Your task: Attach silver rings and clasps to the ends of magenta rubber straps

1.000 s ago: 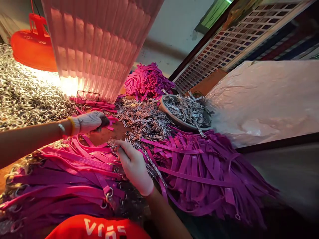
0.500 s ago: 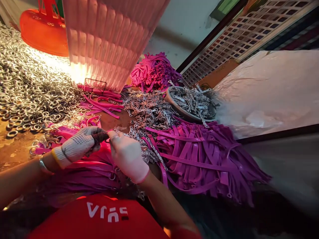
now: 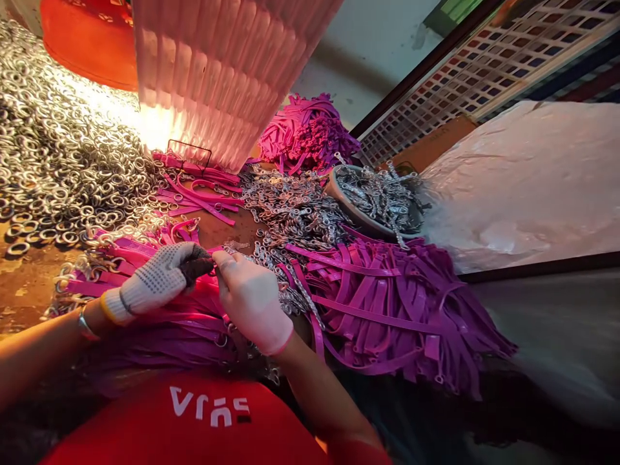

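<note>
My left hand (image 3: 159,279), in a white knit glove with dark fingertips, is pinched closed against my right hand (image 3: 249,298), which wears a thin pale glove and is also pinched. Both meet over a heap of pink straps with metal rings (image 3: 155,310). What sits between the fingertips is too small to make out. A pile of purple straps (image 3: 387,303) lies just right of my right hand, and loose metal chain clasps (image 3: 290,213) are spread beyond it.
A large heap of silver rings (image 3: 58,168) covers the left of the table. A round bowl of metal clasps (image 3: 378,200) stands at the back right, another bundle of pink straps (image 3: 305,132) behind it. A ribbed pink lampshade (image 3: 227,71) hangs above. Crinkled plastic sheet (image 3: 523,181) lies right.
My left hand came back from the far left and met the right hand over the pink straps; since half a second ago both hands stay pinched together, barely moving.
</note>
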